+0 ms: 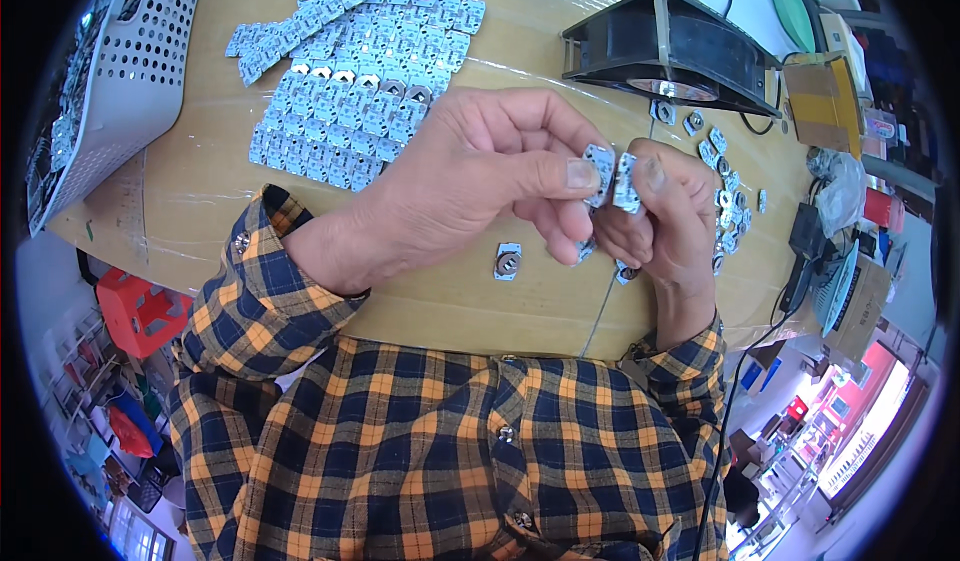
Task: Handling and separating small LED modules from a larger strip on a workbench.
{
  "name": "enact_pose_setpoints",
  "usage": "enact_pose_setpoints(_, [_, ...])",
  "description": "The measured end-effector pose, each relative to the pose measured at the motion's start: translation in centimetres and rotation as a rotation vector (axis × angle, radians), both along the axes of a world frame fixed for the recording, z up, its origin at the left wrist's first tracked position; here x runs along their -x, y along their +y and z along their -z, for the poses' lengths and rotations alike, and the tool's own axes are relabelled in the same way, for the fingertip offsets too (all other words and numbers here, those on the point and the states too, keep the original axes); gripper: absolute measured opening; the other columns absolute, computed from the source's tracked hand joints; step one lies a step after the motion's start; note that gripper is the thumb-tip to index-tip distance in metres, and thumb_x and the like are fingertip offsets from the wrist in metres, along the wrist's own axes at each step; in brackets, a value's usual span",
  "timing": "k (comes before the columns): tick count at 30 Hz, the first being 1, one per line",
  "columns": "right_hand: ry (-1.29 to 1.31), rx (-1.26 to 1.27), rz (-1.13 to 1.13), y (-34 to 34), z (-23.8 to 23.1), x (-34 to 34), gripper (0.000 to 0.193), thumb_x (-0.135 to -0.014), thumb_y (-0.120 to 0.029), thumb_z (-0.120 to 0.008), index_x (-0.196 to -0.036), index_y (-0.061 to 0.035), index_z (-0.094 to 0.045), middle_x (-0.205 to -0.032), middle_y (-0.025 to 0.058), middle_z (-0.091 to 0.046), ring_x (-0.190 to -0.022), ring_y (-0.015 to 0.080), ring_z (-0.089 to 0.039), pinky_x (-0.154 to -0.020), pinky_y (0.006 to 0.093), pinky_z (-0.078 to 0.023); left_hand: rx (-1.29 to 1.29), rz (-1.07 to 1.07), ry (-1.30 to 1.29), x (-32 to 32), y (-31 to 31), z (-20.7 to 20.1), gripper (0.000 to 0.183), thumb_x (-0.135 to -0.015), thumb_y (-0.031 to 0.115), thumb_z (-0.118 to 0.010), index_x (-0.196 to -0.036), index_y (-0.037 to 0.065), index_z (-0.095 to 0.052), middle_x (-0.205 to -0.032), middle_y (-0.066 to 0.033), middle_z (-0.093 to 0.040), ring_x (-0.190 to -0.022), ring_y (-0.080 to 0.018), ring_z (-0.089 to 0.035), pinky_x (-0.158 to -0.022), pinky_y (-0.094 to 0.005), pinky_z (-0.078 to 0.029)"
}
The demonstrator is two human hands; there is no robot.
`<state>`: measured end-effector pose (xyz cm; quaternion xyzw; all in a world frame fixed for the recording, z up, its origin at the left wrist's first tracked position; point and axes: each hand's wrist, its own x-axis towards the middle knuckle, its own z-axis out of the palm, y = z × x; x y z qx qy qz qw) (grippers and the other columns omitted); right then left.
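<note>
Metal plates, two small ones, are up in the air right now, pinched face to face just above the surface [200, 191]. Left hand [470, 186] has its grip closed on the left plate [601, 171], thumb pressing it flat against the forefinger, so the plate stands on edge and stays steady. Right hand [665, 226] answers with its own grip closed on the right plate [626, 183], thumb on top, and the two pieces meet almost touching between the thumbs, likely so their edges can be lined up or parted by feel.

Look lower in the right hand: more small pieces peek out under the curled fingers, so that palm seems to serve as a little store. One loose plate with a round hole [508, 261] lies flat on the surface just below the left hand.

Beyond the hands, a big sheet of joined plates [350, 91] is spread flat, within easy reach of the left arm. On the right a scatter of single pieces [725, 206] trails down beside the right hand. A black fan [670, 51] sits behind, tilted toward the work, and a grey perforated basket [120, 71] stands at the far left edge.
</note>
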<state>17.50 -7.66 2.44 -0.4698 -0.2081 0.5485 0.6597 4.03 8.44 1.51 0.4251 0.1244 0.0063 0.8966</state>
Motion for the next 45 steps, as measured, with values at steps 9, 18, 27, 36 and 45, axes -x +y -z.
enact_pose_setpoints(9, [-0.138, 0.046, 0.06, 0.2, 0.2, 0.1, 0.031, -0.101, -0.017, -0.048, -0.075, -0.0022, -0.051, -0.05, -0.0013, -0.042, -0.039, 0.0043, -0.033, -0.038, 0.022, -0.025, -0.372, -0.221, -0.14, 0.5, -1.4, 0.4, 0.018, -0.091, -0.003, -0.061, -0.108, -0.007, -0.06, -0.091, -0.0101, -0.066, -0.078, -0.0137, -0.068, -0.067, -0.0252, -0.058])
enact_pose_setpoints(18, [-0.26, 0.078, -0.007, -0.4, 0.3, -0.3, 0.029, -0.099, -0.017, -0.052, -0.075, -0.0015, -0.055, -0.053, -0.0014, -0.046, -0.042, 0.0031, -0.036, -0.04, 0.0209, -0.026, -0.635, -0.301, -0.21, 0.4, -1.8, 0.3, 0.014, -0.089, -0.008, -0.059, -0.102, -0.007, -0.063, -0.093, -0.0087, -0.066, -0.079, -0.01, -0.066, -0.069, -0.0215, -0.056])
enact_pose_setpoints(27, [-0.251, 0.09, 0.016, -0.2, 0.2, -0.1, 0.027, -0.099, -0.016, -0.052, -0.077, -0.001, -0.057, -0.053, -0.0015, -0.047, -0.042, 0.0034, -0.037, -0.04, 0.0209, -0.026, -0.582, -0.364, -0.193, 0.2, -1.7, 0.3, 0.011, -0.087, -0.009, -0.06, -0.098, -0.006, -0.062, -0.087, -0.0067, -0.064, -0.078, -0.0087, -0.065, -0.067, -0.0208, -0.055])
enact_pose_setpoints(36, [-0.348, 0.195, 0.057, 0.0, -0.2, -0.4, 0.027, -0.097, -0.015, -0.056, -0.074, -0.0013, -0.059, -0.056, -0.0024, -0.048, -0.044, 0.0032, -0.038, -0.041, 0.0212, -0.027, -0.971, -0.151, -0.313, 0.3, -0.2, 0.2, 0.014, -0.084, -0.009, -0.061, -0.097, -0.004, -0.063, -0.086, -0.0074, -0.063, -0.076, -0.0104, -0.064, -0.066, -0.0216, -0.054])
enact_pose_setpoints(45, [-0.899, 0.09, -0.164, -0.2, -0.8, -0.9, 0.026, -0.095, -0.015, -0.061, -0.073, 0.0004, -0.06, -0.058, -0.0003, -0.049, -0.051, 0.0068, -0.043, -0.048, 0.0262, -0.033, -0.518, -0.168, -0.117, 0.4, -0.9, 0.2, 0.013, -0.091, -0.002, -0.061, -0.103, -0.007, -0.063, -0.092, -0.009, -0.068, -0.082, -0.012, -0.067, -0.071, -0.0225, -0.055])
